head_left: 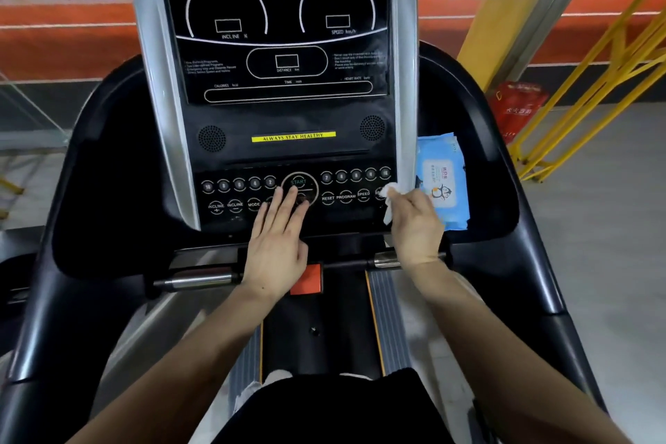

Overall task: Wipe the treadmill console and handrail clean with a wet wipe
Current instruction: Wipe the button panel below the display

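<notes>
The black treadmill console [281, 112] fills the upper middle, with a button panel [252, 191] along its lower part. My right hand [414, 227] grips a crumpled white wet wipe [391, 196] and presses it against the right end of the button panel. My left hand [275, 245] lies flat with fingers apart on the buttons below the START ring, holding nothing. A short handrail bar with chrome grips [201, 279] runs below the console; my right wrist covers part of its right side.
A blue wet wipe pack [445, 173] lies in the console's right tray. An orange safety key block [306, 279] sits under my left wrist. Black side handrails [533, 227] curve down both sides. Yellow metal framing [576, 101] and a red box [517, 106] stand at right.
</notes>
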{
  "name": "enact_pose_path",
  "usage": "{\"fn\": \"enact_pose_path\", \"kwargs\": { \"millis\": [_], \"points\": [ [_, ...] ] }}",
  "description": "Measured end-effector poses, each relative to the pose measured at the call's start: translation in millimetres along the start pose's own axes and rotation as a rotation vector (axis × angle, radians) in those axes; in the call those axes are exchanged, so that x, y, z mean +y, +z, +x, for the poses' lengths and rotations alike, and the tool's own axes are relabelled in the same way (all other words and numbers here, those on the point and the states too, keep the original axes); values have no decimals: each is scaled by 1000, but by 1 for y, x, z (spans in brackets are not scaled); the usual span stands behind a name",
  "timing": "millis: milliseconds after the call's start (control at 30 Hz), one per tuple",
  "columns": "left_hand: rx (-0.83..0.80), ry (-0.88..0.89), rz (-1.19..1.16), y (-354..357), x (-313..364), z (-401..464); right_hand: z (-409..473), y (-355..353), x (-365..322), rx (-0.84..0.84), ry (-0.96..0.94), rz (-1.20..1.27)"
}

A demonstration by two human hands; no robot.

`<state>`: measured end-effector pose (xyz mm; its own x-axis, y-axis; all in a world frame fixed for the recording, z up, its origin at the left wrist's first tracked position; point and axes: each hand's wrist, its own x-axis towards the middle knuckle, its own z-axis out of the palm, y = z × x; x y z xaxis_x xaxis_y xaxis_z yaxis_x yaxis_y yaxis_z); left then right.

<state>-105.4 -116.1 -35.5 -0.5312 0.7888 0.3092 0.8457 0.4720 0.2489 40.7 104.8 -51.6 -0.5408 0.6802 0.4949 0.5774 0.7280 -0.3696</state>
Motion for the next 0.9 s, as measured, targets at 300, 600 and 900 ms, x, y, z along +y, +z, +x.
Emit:
{"fn": "enact_pose_path", "kwargs": {
  "millis": [300, 600, 900],
  "points": [
    [3, -98, -5, 4, 33, -11, -1, 6, -54, -417, 437, 707],
    [7, -156, -17, 4, 29, -19, 0, 1, 15, -255, 512, 704],
    [35, -142, -35, 1, 17, -14, -1, 3, -34, -314, 206, 488]
  ]
}}
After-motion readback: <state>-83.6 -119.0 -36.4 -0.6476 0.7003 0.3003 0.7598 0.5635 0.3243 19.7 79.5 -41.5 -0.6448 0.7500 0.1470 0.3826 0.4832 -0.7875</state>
